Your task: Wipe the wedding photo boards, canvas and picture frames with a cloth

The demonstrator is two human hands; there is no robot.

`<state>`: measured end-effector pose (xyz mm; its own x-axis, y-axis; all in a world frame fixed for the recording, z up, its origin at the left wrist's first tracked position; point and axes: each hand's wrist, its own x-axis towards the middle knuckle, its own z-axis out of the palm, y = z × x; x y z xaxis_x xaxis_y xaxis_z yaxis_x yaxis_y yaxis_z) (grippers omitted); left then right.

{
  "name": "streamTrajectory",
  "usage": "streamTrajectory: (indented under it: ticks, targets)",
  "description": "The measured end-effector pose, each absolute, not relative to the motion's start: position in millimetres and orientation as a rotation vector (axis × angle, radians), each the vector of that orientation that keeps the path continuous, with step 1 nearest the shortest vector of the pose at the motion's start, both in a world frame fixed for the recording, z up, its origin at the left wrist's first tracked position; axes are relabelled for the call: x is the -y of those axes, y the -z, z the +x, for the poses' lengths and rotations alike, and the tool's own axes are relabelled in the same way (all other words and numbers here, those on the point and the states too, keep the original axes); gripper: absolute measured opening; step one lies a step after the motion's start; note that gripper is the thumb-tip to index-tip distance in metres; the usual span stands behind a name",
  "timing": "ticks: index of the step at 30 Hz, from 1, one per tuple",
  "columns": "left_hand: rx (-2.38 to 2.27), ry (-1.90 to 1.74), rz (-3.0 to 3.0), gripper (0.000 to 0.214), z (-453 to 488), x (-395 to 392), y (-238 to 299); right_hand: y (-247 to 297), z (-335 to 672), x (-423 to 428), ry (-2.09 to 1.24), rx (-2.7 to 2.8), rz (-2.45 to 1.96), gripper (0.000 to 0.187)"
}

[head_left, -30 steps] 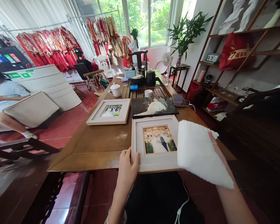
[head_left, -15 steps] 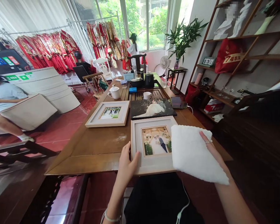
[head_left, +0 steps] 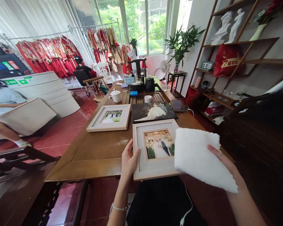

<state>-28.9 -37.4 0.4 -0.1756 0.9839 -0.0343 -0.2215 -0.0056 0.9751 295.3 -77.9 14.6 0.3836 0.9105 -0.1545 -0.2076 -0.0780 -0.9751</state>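
Note:
My left hand [head_left: 130, 157] grips the left edge of a white picture frame [head_left: 141, 166], thumb on its front and fingers behind. A wedding photo [head_left: 159, 144] sits in the middle of the frame. In my right hand [head_left: 223, 158] is a folded white cloth [head_left: 196, 153], with the thumb on top and the other fingers hidden beneath. The cloth overlaps the frame's right side. Just behind the frame lies a dark photo panel [head_left: 153, 112] showing a white dress. To its left, a second white frame [head_left: 94, 123] lies flat on the wooden table [head_left: 89, 160].
Farther back on the table are a lidded white cup [head_left: 115, 95], a small white cup [head_left: 148, 99], a blue box [head_left: 133, 93] and a black pot [head_left: 149, 83]. Shelves [head_left: 240, 41] rise at the right. One person [head_left: 7, 97] sits at left; others are by the clothes racks.
My right hand and the cloth have shifted slightly right and down. The frame's near edge appears a little lower, with my left hand still on it. The camera view has moved slightly.

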Motion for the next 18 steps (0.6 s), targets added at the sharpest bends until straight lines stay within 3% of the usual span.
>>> streamTrajectory:
  ticks: [3, 6, 9, 12, 14, 18]
  targets:
    - [-1.138, -1.422, 0.928, 0.071, -30.3, 36.4, 1.1, -24.1, 298.2, 82.2, -1.054, 0.453, -1.272, 0.034]
    - [-1.125, -1.413, 0.926, 0.070, -31.4, 35.6, 0.7, -41.4, 293.4, 75.8, -0.629, 0.502, -1.092, 0.043]
    - [-1.123, -1.391, 0.924, 0.069, -32.0, 36.1, -1.1, -55.6, 285.0, 63.4, -0.321, 0.668, -1.016, 0.050]
    - [-1.106, -1.357, 0.912, 0.070, -32.2, 37.8, -3.3, -57.2, 279.8, 48.5, -0.092, 0.913, -1.141, 0.041]
    - [-1.092, -1.332, 0.912, 0.069, -31.9, 38.7, -4.4, -51.5, 278.3, 38.2, -0.016, 1.193, -1.219, 0.036]
    - [-1.108, -1.354, 0.933, 0.070, -30.5, 37.7, -4.7, -32.9, 271.5, 22.1, -0.029, 1.563, -1.281, 0.045]
